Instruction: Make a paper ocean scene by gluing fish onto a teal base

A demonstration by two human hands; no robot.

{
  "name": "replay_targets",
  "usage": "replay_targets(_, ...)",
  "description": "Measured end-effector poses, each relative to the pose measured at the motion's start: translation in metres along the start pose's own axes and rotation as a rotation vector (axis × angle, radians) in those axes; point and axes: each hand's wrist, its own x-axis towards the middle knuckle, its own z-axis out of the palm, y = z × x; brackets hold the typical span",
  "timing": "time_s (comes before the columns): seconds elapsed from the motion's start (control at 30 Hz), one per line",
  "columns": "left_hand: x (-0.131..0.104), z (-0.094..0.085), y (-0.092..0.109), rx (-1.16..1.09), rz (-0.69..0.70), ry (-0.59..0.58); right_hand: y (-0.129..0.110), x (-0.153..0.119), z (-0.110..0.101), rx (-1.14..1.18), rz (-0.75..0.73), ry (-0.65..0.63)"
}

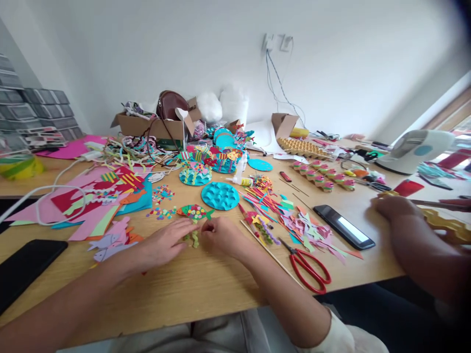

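Two hands flank the green curly strip [195, 240] in the head view, left hand [166, 241] and right hand [223, 237]; whether fingers grip it, I cannot tell. Best steady it lightly, clear of the paper fish [196, 212] beyond.

Counted on the surface [172, 294]: dotted fish [194, 211], one; red-handled scissors [295, 253], one pair; lit phone [344, 226], one; black flat device [29, 269], one; brown bag [171, 105], one; white machine [414, 151], one. Wall sockets [269, 43], two. Paper strips [307, 228] overlap; count not determinable.
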Motion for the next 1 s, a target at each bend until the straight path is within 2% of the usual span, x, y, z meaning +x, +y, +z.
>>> replay_targets(0.13, 0.002, 0.003, -0.003, 0.016, -0.016, -0.005, 0.009, -0.032, -0.030, -0.294, 0.123, 0.170)
replay_targets(0.27, 0.004, 0.008, -0.008, 0.069, -0.001, 0.005, 0.039, -0.059, -0.059, -0.536, 0.346, 0.281)
replay_targets(0.33, 0.006, 0.012, -0.012, 0.094, 0.015, 0.033, 0.056, -0.066, -0.066, -0.604, 0.423, 0.281)
replay_targets(0.47, 0.008, 0.017, -0.016, 0.161, 0.047, 0.075, 0.073, -0.069, -0.065, -0.643, 0.485, 0.239)
replay_targets(0.63, 0.007, 0.019, -0.012, 0.244, 0.053, 0.095, 0.072, -0.065, -0.059, -0.649, 0.511, 0.170)
replay_targets(0.83, 0.000, 0.027, -0.020, 0.242, 0.067, 0.154, 0.075, -0.063, -0.057, -0.636, 0.542, 0.163)
replay_targets(0.9, -0.002, 0.027, -0.018, 0.254, 0.068, 0.172, 0.076, -0.063, -0.057, -0.629, 0.532, 0.161)
replay_targets(1.0, -0.006, 0.020, -0.003, 0.272, 0.091, 0.209, 0.077, -0.062, -0.057, -0.635, 0.529, 0.137)
